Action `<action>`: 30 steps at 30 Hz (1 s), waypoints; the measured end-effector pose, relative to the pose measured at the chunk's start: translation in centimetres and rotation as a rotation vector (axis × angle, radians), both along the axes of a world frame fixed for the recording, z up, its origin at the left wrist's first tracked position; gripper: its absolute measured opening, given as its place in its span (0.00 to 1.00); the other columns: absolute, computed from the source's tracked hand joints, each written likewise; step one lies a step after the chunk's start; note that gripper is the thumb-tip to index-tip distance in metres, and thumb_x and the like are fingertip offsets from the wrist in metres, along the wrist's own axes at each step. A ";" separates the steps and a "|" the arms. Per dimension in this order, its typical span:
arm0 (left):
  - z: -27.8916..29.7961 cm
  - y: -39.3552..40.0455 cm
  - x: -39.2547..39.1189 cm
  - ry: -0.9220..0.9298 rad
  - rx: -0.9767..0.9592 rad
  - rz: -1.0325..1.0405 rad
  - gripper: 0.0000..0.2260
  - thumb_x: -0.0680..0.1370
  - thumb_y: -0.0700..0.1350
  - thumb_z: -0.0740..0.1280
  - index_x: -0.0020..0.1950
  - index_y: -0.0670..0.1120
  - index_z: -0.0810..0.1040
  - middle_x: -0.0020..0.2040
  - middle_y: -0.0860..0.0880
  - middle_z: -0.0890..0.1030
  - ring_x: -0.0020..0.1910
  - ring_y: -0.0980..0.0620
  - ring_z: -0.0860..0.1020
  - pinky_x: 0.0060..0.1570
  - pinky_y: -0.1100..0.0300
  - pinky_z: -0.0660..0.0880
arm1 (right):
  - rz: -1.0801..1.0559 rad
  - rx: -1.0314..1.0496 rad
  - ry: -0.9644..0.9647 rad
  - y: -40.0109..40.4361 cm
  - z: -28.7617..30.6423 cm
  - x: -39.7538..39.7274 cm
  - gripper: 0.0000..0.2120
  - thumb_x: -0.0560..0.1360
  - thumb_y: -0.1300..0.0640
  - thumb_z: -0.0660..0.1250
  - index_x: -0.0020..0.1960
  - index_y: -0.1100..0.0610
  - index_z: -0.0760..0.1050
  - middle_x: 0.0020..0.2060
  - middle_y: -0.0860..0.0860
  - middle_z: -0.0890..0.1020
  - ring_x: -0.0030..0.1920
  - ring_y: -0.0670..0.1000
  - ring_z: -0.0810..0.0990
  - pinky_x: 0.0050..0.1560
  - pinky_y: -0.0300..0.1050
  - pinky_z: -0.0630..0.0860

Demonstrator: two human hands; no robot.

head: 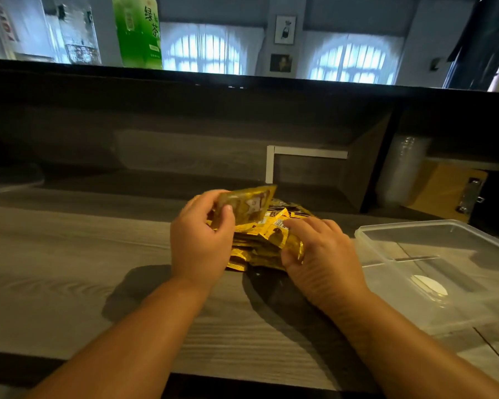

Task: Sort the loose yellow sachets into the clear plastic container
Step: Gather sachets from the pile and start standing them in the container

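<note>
Sachets [260, 240] (heaped): left fingers [228, 214] pinch one, right fingers [297, 226] grip another.

a grey wood-grain table [69, 269] runs across the view, its near edge dark. a heap of loose yellow foil sachets [260, 243] lies on it near the middle, towards the back. to the right of the heap, apart from it, a clear rectangular plastic container [386, 243] sits on the table with its open top up; a round white label [429, 285] shows through its bottom. at the far left edge a pale curved rim [12, 187] rests on the table, too cut off to identify.
</note>
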State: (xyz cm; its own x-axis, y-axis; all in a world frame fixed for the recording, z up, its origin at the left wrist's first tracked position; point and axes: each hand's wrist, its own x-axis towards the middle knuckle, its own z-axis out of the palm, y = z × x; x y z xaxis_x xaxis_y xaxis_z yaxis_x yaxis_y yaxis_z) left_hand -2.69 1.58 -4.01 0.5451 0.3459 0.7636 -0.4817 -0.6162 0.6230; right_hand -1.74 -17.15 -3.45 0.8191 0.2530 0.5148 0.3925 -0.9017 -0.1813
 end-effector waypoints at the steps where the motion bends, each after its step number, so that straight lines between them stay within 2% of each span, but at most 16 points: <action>1: 0.2 0.0 -0.2 0.005 -0.067 -0.012 0.07 0.80 0.42 0.67 0.56 0.51 0.79 0.47 0.56 0.80 0.48 0.58 0.80 0.40 0.63 0.80 | 0.001 -0.015 0.005 0.0 -0.1 0.0 0.25 0.73 0.47 0.70 0.69 0.43 0.71 0.65 0.47 0.77 0.65 0.53 0.72 0.62 0.53 0.73; 3: 0.6 -0.1 -0.6 0.026 -0.142 -0.050 0.05 0.80 0.44 0.67 0.55 0.51 0.78 0.47 0.58 0.81 0.49 0.59 0.81 0.39 0.64 0.81 | -0.007 -0.006 -0.020 -0.1 -0.2 0.2 0.23 0.74 0.50 0.70 0.68 0.44 0.73 0.64 0.48 0.78 0.63 0.54 0.74 0.61 0.53 0.74; 6: 1.1 -0.4 -1.2 0.108 -0.272 -0.094 0.03 0.80 0.45 0.68 0.52 0.52 0.77 0.47 0.56 0.81 0.46 0.57 0.83 0.35 0.62 0.81 | 0.013 0.114 -0.156 -0.2 -0.3 0.3 0.15 0.75 0.56 0.70 0.61 0.49 0.80 0.56 0.50 0.83 0.55 0.55 0.80 0.54 0.49 0.76; 9: 1.6 -0.2 -1.0 0.238 -0.542 -0.168 0.05 0.79 0.42 0.68 0.52 0.50 0.76 0.48 0.51 0.82 0.38 0.54 0.84 0.30 0.58 0.80 | 0.031 0.267 -0.217 -0.4 -0.3 0.2 0.12 0.77 0.60 0.66 0.59 0.54 0.81 0.54 0.52 0.84 0.52 0.55 0.81 0.54 0.46 0.77; 12: 1.9 -0.2 -0.8 0.329 -0.788 -0.290 0.08 0.78 0.37 0.70 0.53 0.47 0.75 0.51 0.47 0.83 0.41 0.52 0.85 0.31 0.59 0.79 | 0.026 0.388 -0.303 -0.7 0.1 -0.3 0.11 0.78 0.61 0.64 0.58 0.55 0.81 0.55 0.54 0.84 0.53 0.53 0.83 0.55 0.40 0.73; 15: 1.8 -0.4 -0.6 0.394 -0.830 -0.353 0.09 0.78 0.36 0.70 0.54 0.47 0.75 0.51 0.47 0.83 0.43 0.49 0.86 0.32 0.59 0.79 | 0.063 0.559 -0.292 -1.1 0.3 -0.9 0.10 0.79 0.60 0.64 0.57 0.54 0.81 0.68 0.54 0.76 0.62 0.49 0.78 0.59 0.39 0.74; 17: 1.7 -0.5 -0.6 0.435 -0.836 -0.358 0.10 0.78 0.37 0.70 0.55 0.48 0.74 0.51 0.48 0.83 0.44 0.49 0.85 0.32 0.59 0.78 | 0.150 0.778 -0.179 -1.0 0.5 -1.4 0.11 0.79 0.60 0.64 0.55 0.48 0.81 0.73 0.48 0.68 0.66 0.44 0.73 0.58 0.40 0.77; 20: 1.6 -0.6 -0.6 0.474 -0.840 -0.352 0.10 0.78 0.38 0.70 0.55 0.50 0.75 0.51 0.49 0.82 0.45 0.49 0.84 0.30 0.61 0.77 | 0.249 1.194 0.016 -0.7 1.4 -2.4 0.11 0.79 0.61 0.63 0.52 0.47 0.80 0.76 0.42 0.61 0.69 0.45 0.72 0.51 0.44 0.82; 22: 1.6 -0.6 -0.7 0.474 -0.818 -0.345 0.10 0.78 0.38 0.70 0.54 0.51 0.75 0.51 0.49 0.82 0.45 0.49 0.83 0.29 0.62 0.76 | 0.230 1.294 0.045 -0.6 2.0 -2.6 0.10 0.80 0.60 0.62 0.53 0.49 0.80 0.76 0.43 0.61 0.69 0.47 0.72 0.47 0.43 0.83; 24: 1.6 -0.9 -0.8 0.465 -0.777 -0.331 0.10 0.78 0.39 0.70 0.53 0.53 0.75 0.52 0.50 0.81 0.46 0.49 0.83 0.29 0.61 0.76 | 0.223 1.358 0.050 -0.7 2.2 -2.6 0.11 0.80 0.60 0.61 0.52 0.47 0.79 0.76 0.46 0.64 0.67 0.51 0.75 0.44 0.43 0.83; 26: 1.6 -1.2 -1.1 0.463 -0.744 -0.309 0.10 0.79 0.40 0.69 0.52 0.54 0.75 0.52 0.51 0.81 0.46 0.49 0.83 0.30 0.61 0.77 | 0.237 1.399 0.058 -1.0 2.5 -2.7 0.10 0.81 0.60 0.61 0.55 0.49 0.79 0.69 0.51 0.74 0.60 0.50 0.81 0.42 0.43 0.83; 28: 2.0 -1.6 -1.2 0.451 -0.718 -0.287 0.09 0.79 0.40 0.68 0.52 0.55 0.75 0.52 0.51 0.82 0.47 0.49 0.83 0.30 0.61 0.77 | 0.271 1.387 0.073 -1.5 3.4 -3.3 0.09 0.81 0.60 0.60 0.56 0.52 0.78 0.54 0.49 0.84 0.51 0.49 0.84 0.40 0.42 0.82; 30: 2.7 -2.3 -1.4 0.425 -0.683 -0.269 0.09 0.80 0.41 0.67 0.52 0.55 0.76 0.51 0.51 0.82 0.46 0.50 0.83 0.30 0.61 0.76 | 0.286 1.292 0.058 -2.8 4.6 -3.9 0.09 0.81 0.61 0.61 0.52 0.51 0.78 0.46 0.48 0.85 0.47 0.47 0.85 0.40 0.41 0.82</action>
State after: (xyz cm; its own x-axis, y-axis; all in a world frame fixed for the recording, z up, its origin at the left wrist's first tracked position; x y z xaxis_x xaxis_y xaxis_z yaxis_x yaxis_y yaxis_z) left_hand -4.05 -0.67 -1.34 0.8683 0.4741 0.1459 -0.1988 0.0630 0.9780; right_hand -5.60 -19.93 1.19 0.8479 -0.2236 0.4807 0.5014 0.0440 -0.8641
